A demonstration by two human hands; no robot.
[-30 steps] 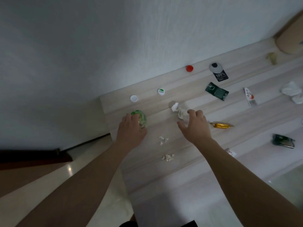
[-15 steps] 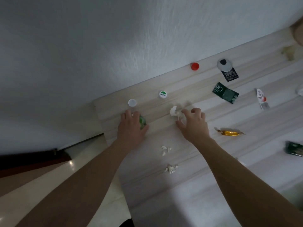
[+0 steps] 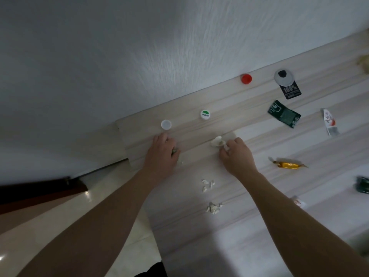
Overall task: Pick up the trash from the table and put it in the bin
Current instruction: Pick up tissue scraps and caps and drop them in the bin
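Trash lies scattered on a pale wooden table (image 3: 259,226). My left hand (image 3: 162,154) is closed over a green crumpled wrapper (image 3: 175,150), almost all of it hidden under the palm. My right hand (image 3: 236,154) pinches a crumpled white paper scrap (image 3: 217,141) with its fingertips. Two small clusters of white paper bits (image 3: 207,185) (image 3: 214,207) lie between my forearms. A gold candy wrapper (image 3: 287,164) rests just right of my right hand. No bin is in view.
Near the wall sit a clear cap (image 3: 166,124), a green-and-white cap (image 3: 205,114), a red cap (image 3: 246,79), a foil lid with black label (image 3: 287,84), a dark green packet (image 3: 284,116) and a white sachet (image 3: 330,124). The table's left edge drops to a tiled floor (image 3: 69,216).
My left hand has closed down over the green wrapper, hiding it. My right hand has reached forward and taken the white paper scrap in its fingertips. The view shifted slightly left.
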